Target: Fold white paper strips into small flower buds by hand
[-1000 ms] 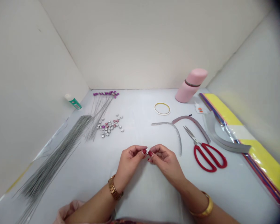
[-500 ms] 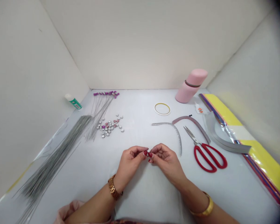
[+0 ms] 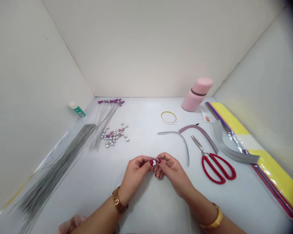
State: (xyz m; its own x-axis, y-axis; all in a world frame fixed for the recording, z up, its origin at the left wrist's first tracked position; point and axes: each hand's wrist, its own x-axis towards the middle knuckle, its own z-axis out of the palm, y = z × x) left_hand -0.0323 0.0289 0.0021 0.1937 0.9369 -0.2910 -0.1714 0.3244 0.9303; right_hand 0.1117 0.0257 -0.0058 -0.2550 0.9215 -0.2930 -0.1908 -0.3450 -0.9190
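Between my two hands, near the front middle of the table, is a small silver paper star (image 3: 154, 163). My left hand (image 3: 138, 170) pinches it from the left with thumb and forefinger. From the right, my right hand (image 3: 170, 171) grips the star's other side between thumb and fingertips. Part of the star is hidden by the fingers. Beyond my left hand lies a loose pile of little stars (image 3: 114, 136), mostly silver, with some pink and a purple one. Right of my right hand are scissors (image 3: 213, 164) with red handles, blades pointing away.
Grey wires (image 3: 56, 172) lie bundled at left, near purple stars on stems (image 3: 111, 102) and a glue stick (image 3: 77, 110). A tape roll (image 3: 168, 117), pink bottle (image 3: 197, 94), curved strips (image 3: 185, 146), small white tube (image 3: 206, 118) and packs of coloured paper (image 3: 271, 169) are at right.
The silver star shows more clearly between my fingertips. My right fingers have shifted, with the lower ones further down. The whole view has tilted slightly, moving things a little lower.
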